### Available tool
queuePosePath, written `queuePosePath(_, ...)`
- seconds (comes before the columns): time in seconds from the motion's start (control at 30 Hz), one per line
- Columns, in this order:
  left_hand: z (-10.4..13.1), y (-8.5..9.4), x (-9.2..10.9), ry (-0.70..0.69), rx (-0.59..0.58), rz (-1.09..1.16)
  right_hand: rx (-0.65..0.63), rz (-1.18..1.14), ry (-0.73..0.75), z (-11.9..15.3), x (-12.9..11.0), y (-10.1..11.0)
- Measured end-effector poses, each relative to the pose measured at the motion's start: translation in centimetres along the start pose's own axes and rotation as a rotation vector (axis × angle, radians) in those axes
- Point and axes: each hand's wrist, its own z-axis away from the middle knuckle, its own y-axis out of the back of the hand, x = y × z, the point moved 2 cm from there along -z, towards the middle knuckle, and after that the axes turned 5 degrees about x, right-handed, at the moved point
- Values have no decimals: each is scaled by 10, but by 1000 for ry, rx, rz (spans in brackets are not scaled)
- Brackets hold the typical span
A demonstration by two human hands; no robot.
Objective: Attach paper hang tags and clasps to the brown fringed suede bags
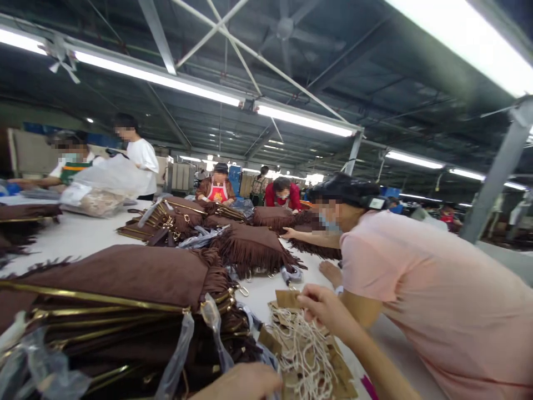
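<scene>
Bags and corded tags: one tag in hand, a heap left

Stack [154, 272]: brown fringed bags, gold zips; landmark.
Heap [306, 347]: card tags, white cords; on the bench [94, 239], just right of the stack.
Right hand [327, 311]: right of the stack, fingertips pinching one tag [286, 299] at the heap's far edge.
Left hand [250, 383]: at the stack's near right corner, blurred; grip cannot be told.
Progress, judged: early; one tag picked out, none seen on the stack, many left in the heap. More bags [252, 244] lie beyond the stack.
</scene>
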Motion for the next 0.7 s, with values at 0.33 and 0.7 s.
queuePosePath(0.33,-61,-34,-8,141,335,661,-133,-552,-65,36,-57,-20)
queuePosePath(0.7,-14,-16,-28,261,285,734,-141,-1014,-104,66,-30,-58)
